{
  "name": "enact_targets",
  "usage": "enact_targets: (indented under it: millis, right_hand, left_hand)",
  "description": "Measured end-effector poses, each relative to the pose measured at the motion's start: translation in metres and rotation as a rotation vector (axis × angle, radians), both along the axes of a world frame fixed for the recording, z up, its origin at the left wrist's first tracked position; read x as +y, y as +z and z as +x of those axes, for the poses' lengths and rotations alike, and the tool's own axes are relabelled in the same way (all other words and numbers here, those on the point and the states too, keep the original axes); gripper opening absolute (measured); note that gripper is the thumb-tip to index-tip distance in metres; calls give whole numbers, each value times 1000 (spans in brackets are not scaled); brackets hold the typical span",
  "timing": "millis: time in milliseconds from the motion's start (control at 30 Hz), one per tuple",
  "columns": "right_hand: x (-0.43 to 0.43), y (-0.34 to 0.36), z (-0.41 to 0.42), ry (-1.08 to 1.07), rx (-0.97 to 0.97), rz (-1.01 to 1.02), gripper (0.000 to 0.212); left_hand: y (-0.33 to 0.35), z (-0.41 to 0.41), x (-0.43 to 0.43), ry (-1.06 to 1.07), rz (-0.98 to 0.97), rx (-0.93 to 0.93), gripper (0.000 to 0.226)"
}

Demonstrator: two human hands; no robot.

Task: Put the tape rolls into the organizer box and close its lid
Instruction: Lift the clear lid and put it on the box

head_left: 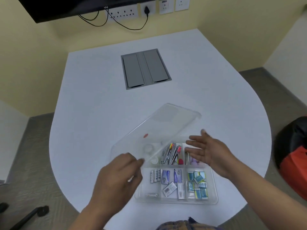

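Item: clear organizer box point(214, 199), on the white table point(103, 100), near edge, at 6 o'clock of the view. Compartments hold batteries point(155, 175), small packets point(198, 184), and pens point(172, 153).

Item: tape rolls point(149, 149), pale and clear, in the far-left compartment of the box, seen through the lid. Judged already stowed.

Item: lid point(166, 123), clear plastic, with a red mark point(145, 135). Tilted, not seated. Its long axis runs from about 7 o'clock, at the left hand, up toward 1 o'clock, crossing over the box's far-left corner. The near end is low, the far end raised.

Item: left hand point(118, 177), fingers pinching the lid's near corner; the nearer hand, and the only one touching the lid.

Item: right hand point(205, 151), spread wide, palm facing left, empty, over the box's far-right compartments. The lid's free end lies at about 11 o'clock from it, apart.

Judgement: closing calls for swinging the lid's axis parallel to the box, then lowering.

Writing: labels on batteries and packets too blurred to read.

Also: grey hatch point(146, 68) set in the table at 12 o'clock.
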State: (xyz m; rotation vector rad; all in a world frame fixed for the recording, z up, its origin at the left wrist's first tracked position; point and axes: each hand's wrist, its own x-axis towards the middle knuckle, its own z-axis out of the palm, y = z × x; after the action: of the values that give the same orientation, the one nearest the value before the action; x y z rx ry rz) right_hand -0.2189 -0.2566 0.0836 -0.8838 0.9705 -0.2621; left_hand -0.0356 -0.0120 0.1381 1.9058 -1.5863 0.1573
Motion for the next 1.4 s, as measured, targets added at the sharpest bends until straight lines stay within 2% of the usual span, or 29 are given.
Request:
enact_targets:
  millis: [67, 133, 267, 333, 400, 467, 533, 667, 767, 833, 900, 1000, 1133, 1267, 1400]
  right_hand:
    - [-13, 7, -10, -58, -54, 82, 62]
    - [-22, 8, -23, -59, -56, 124, 67]
    - [-21, 2, -46, 8, 45, 99, 54]
    - [-15, -5, -58, 9, 81, 47, 50]
    - [-10, -13, -70, -42, 72, 65, 36]
    - [-4, -20, -80, -87, 55, 108, 34]
    - [0, -24, -88, -111, 34, 135, 35]
    - [9, -32, -95, -84, 30, 72, 42]
    - [14, -39, -95, -107, 26, 53, 42]
    - [16, -44, -94, -139, 1, 88, 40]
    - [18, -47, -94, -129, 3, 76, 41]
    - [18, -53, -94, -81, 79, -11, 43]
    - [18, -71, -92, -88, 341, -235, 42]
    - [22, -77, -85, -82, 491, -456, 44]
    - [23, -82, -82, -57, 555, -530, 40]
  left_hand:
    - [-8, -7, -3, -120, 39, -155, 19]
    - [-15, -14, -5, -243, 59, -260, 17]
    - [-32, -31, -7, -351, 47, -338, 9]
    - [-39, -37, -8, -368, 82, -331, 12]
    - [-45, -36, -8, -399, 150, -319, 16]
    - [-51, -32, -8, -403, 223, -218, 19]
    - [-55, -26, -9, -310, 256, -8, 37]
    - [-66, -11, -14, 151, 208, 290, 45]
    - [-78, 3, -18, 477, 296, 623, 58]
    - [-85, 10, -20, 558, 365, 848, 49]
    - [-92, 14, -19, 568, 404, 974, 34]
    - [-99, 14, -16, 573, 409, 1040, 26]
    - [-108, 11, -13, 569, 407, 1049, 24]
    - [-118, 8, -13, 577, 398, 945, 26]
    - [-127, 9, -14, 582, 455, 837, 29]
